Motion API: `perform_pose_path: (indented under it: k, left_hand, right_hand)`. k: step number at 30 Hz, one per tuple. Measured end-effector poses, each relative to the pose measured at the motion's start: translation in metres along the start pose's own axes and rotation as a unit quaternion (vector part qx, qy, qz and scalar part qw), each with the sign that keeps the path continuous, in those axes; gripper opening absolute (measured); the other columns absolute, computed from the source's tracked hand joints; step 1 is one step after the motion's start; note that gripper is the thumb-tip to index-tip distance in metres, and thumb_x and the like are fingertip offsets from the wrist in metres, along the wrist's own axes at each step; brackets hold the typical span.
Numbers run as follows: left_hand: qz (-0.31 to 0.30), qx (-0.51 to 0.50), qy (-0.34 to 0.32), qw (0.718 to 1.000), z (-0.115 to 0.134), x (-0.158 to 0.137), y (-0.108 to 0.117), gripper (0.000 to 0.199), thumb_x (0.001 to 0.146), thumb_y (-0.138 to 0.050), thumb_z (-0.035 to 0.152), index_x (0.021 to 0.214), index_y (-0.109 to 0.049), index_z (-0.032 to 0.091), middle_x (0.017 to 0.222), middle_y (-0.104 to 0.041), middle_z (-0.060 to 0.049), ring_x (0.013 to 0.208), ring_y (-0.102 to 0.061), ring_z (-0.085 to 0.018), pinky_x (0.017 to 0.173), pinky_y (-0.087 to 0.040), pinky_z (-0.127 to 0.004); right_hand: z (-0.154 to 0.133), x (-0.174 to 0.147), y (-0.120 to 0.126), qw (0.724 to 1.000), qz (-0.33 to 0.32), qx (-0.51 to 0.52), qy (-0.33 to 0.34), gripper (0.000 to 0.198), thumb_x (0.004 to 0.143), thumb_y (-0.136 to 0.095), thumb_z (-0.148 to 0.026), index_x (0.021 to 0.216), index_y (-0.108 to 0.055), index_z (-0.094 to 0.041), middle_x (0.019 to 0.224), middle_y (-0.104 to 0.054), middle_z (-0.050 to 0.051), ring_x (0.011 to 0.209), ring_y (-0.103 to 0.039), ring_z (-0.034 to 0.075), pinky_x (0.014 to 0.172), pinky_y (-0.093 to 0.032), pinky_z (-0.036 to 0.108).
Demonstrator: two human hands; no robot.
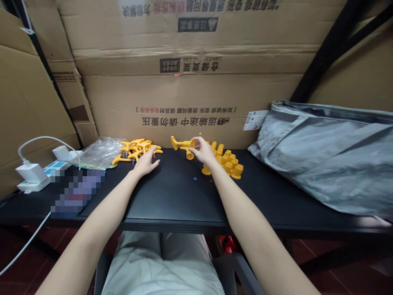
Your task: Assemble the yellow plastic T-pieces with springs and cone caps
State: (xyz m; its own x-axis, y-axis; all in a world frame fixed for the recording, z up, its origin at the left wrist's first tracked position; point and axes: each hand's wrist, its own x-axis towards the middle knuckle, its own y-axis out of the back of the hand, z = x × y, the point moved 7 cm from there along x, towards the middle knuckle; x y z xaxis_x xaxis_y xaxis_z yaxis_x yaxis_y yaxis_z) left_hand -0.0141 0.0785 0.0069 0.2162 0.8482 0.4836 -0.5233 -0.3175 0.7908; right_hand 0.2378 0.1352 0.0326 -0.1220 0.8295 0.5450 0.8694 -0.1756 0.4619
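Note:
My left hand (145, 163) is at the near right edge of a pile of yellow T-shaped corkscrews (135, 154) with metal spirals. Its fingers and thumb are apart, and nothing shows in its grasp. Towards the middle back of the table, my right hand (204, 151) has its thumb and fingers at the flared cup end of a yellow capped corkscrew (184, 144). Just below lies a second capped corkscrew (189, 155), close to the thumb. Rows of yellow flared caps (227, 166) stand to the right of my right hand, partly behind the wrist.
A clear plastic bag (101, 151) lies left of the pile. Further left are a power strip (33, 184) with a white charger (31, 172) and a blurred flat object (78, 194). A grey bag (325, 159) fills the right side. Cardboard (190, 94) walls the back.

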Motion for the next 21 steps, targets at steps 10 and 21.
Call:
perform_pose_path:
  k: [10,21]
  left_hand:
    - [-0.018,-0.011,-0.027,0.999,0.001,0.001,-0.007,0.045,0.083,-0.054,0.027,0.126,-0.049,0.019,0.093,-0.062,-0.004,0.086,-0.061,-0.018,0.079,-0.050,-0.032]
    - [-0.030,0.001,-0.024,0.999,0.000,0.002,-0.010,0.041,0.082,-0.053,0.027,0.123,-0.053,0.019,0.089,-0.063,-0.003,0.084,-0.060,-0.018,0.079,-0.049,-0.032]
  right_hand:
    - [-0.041,-0.022,-0.028,0.905,-0.031,-0.408,0.117,0.033,0.090,-0.039,-0.007,0.114,-0.057,-0.019,0.112,-0.066,0.012,0.093,-0.060,0.024,0.095,-0.031,0.048]
    - [-0.042,-0.023,-0.063,0.843,-0.092,-0.522,0.095,0.041,0.098,-0.027,-0.013,0.128,-0.054,-0.018,0.116,-0.064,0.015,0.100,-0.057,0.026,0.097,-0.027,0.046]
